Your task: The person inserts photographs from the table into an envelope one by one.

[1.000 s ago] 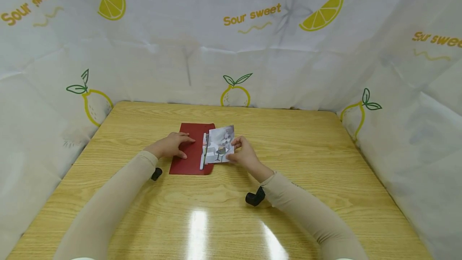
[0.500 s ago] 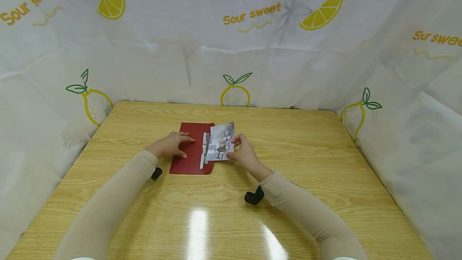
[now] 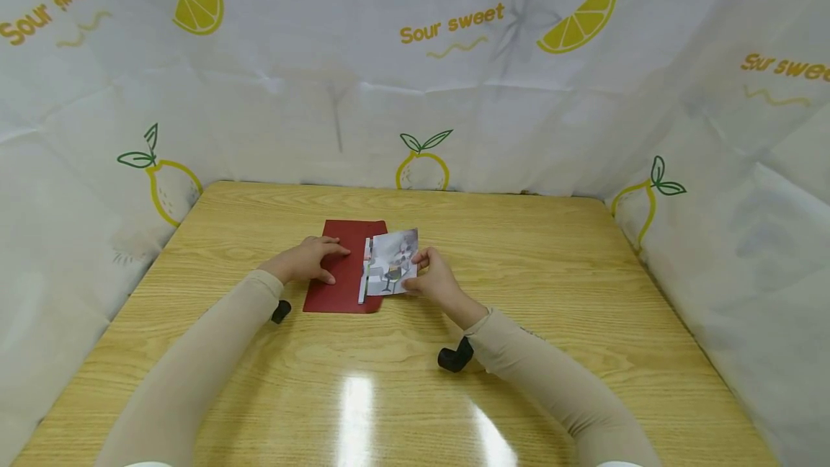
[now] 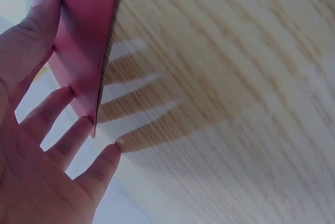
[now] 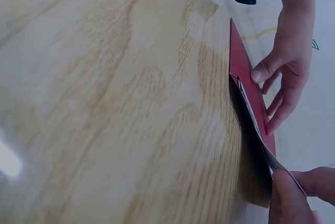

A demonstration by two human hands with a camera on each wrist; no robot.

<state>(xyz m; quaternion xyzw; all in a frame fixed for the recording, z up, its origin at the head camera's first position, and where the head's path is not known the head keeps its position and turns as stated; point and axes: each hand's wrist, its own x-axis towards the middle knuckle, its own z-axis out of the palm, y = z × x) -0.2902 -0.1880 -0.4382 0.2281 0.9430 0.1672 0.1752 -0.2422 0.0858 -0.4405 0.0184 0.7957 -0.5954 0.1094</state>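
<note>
A red paper envelope (image 3: 332,300) lies flat on the table, with my left hand (image 3: 306,262) resting on its left part, fingers spread. In the left wrist view, the fingertips and thumb of that hand (image 4: 44,161) touch the red surface. My right hand (image 3: 442,281) pinches the right edge of a printed picture card (image 3: 393,265) between thumb and fingers. The card overlaps the right part of the envelope, tilted slightly. Light and coloured edges of other cards (image 3: 362,292) show at its left side. From the right wrist view, the pinched card (image 5: 278,164) rises at an angle off the envelope.
The wooden table (image 3: 551,272) is bounded at the back and sides by a white cloth (image 3: 285,114) with lemon prints. Black wrist pieces (image 3: 455,356) sit under both forearms. Glare streaks the tabletop near the front.
The picture card first shifted up and right in my right hand, then came back down and left over the envelope. My left hand has stayed in place.
</note>
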